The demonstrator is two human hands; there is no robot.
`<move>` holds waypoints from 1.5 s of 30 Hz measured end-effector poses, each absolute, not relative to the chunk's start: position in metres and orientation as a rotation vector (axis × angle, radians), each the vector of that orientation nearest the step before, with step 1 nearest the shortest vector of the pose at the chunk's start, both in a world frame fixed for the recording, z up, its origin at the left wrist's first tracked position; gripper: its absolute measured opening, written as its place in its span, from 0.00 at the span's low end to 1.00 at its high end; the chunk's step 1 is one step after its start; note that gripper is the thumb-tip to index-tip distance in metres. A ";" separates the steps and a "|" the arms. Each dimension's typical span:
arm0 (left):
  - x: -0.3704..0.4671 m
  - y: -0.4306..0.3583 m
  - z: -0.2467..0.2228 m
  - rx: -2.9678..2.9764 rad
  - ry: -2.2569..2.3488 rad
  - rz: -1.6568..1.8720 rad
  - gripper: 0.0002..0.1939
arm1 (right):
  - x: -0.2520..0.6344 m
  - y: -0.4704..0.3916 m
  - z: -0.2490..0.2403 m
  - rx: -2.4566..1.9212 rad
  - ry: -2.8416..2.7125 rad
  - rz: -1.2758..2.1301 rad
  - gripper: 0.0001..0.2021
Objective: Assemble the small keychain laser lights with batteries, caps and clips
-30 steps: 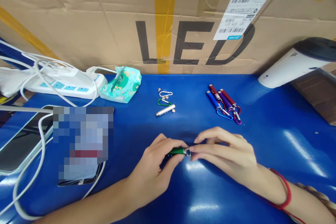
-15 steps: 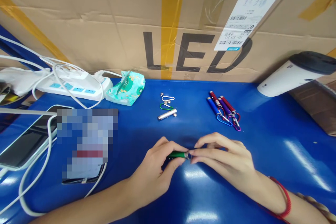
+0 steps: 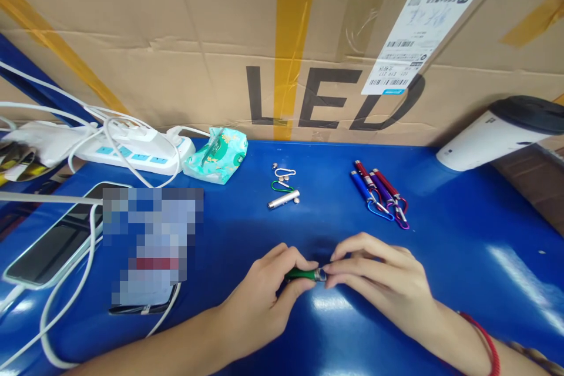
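My left hand (image 3: 267, 299) grips a small green mini flashlight (image 3: 304, 274) between thumb and fingers, its silvery end pointing right. At that end, the fingertips of my right hand (image 3: 385, 279) are pinched together on the metal tip; a small part there is too fine to make out. Beyond the hands lie a silver mini flashlight (image 3: 283, 200), a green carabiner clip (image 3: 277, 189), a silver carabiner clip (image 3: 285, 172) and several tiny round metal pieces (image 3: 296, 200). Farther right sits a group of blue, red and purple mini flashlights (image 3: 363, 188) with carabiners attached.
A large cardboard box (image 3: 220, 23) walls off the back of the blue table (image 3: 238, 223). To the left are a power strip (image 3: 132, 155) with white cables, a tissue pack (image 3: 220, 155) and two phones, one a dark phone (image 3: 53, 241). A lidded cup (image 3: 489, 138) leans at the right.
The view has tilted slightly, so everything sits a little lower and farther right. Both hands keep hold of the green flashlight, with only slight finger movement at its metal end.
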State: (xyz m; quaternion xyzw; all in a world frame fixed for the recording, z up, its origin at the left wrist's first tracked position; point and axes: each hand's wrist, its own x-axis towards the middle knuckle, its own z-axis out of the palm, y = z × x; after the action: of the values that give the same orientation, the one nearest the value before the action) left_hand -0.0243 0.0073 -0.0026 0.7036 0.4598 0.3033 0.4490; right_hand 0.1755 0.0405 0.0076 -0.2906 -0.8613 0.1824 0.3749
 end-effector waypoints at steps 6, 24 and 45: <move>-0.024 0.007 -0.002 1.784 1.104 0.705 0.05 | 0.172 0.040 0.003 -0.800 -2.141 0.680 0.04; -0.025 0.009 -0.011 1.942 1.089 0.794 0.05 | 0.166 0.043 -0.001 -1.161 -2.046 1.150 0.08; -0.024 0.005 -0.002 2.011 1.157 0.705 0.09 | 0.168 0.045 0.001 -1.142 -2.125 1.119 0.14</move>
State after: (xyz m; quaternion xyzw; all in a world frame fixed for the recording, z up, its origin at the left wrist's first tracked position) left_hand -0.0241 0.0053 -0.0021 0.7767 0.4469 0.2723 0.3505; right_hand 0.1678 0.0452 0.0007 -0.4171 -0.7760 0.4085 0.2388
